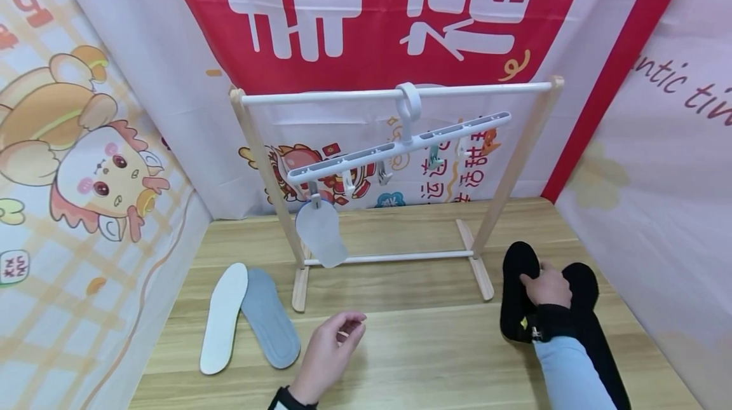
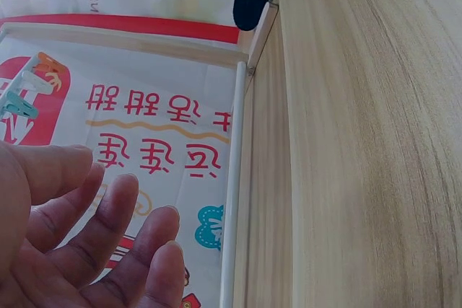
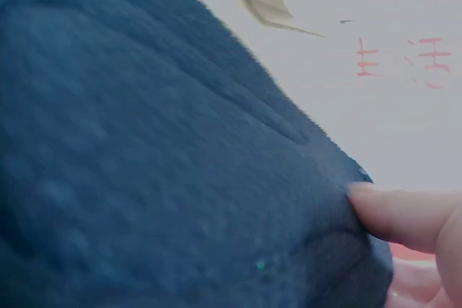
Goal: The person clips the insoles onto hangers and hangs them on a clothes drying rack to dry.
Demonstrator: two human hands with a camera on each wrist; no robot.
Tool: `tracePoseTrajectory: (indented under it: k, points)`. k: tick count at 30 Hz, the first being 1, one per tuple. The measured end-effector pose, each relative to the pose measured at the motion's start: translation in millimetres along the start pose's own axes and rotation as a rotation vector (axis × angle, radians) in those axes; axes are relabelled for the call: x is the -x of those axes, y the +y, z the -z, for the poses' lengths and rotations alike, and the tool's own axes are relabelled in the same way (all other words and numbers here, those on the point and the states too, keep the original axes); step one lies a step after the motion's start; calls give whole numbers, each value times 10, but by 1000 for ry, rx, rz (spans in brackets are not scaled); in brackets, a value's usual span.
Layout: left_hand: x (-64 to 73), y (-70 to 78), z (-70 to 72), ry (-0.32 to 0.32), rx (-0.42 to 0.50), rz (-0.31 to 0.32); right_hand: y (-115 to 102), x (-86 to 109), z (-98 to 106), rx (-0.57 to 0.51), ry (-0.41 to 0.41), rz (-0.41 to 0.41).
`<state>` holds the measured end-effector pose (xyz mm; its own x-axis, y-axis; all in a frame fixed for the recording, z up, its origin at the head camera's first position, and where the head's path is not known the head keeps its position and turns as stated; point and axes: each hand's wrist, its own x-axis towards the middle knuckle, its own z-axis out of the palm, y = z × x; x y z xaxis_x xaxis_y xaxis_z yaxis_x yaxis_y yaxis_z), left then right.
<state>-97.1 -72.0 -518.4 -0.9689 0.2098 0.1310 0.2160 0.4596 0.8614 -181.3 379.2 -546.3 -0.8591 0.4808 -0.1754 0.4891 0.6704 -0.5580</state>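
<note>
At the right side of the table, my right hand [image 1: 550,286] pinches the edge of a black insole [image 1: 519,270]. In the right wrist view the thumb [image 3: 404,214] presses on its dark fabric face, with other fingers behind it. A second black insole [image 1: 582,286] lies beside it, partly hidden under my wrist and sleeve. Low over the table's front middle is my left hand [image 1: 332,349], fingers loosely bent and nothing in them. To its left, a white insole [image 1: 224,318] slightly overlaps a grey insole [image 1: 270,321].
A wooden rack [image 1: 503,168] with white rods stands across the back. From its top rod hangs a tilted white clip hanger [image 1: 400,146]; a pale insole [image 1: 321,235] hangs from its left end. Several small clips dangle along it. Printed cloth [image 1: 137,92] walls in the sides and back.
</note>
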Motion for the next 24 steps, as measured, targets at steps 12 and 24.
tracePoseTrajectory:
  k: [12,24]
  points:
    - [-57,30,49,12,-3,-16,-47,246,205,-128,175,39]
    - [-201,119,125,65,0,-65,-196,517,333,-153,291,125]
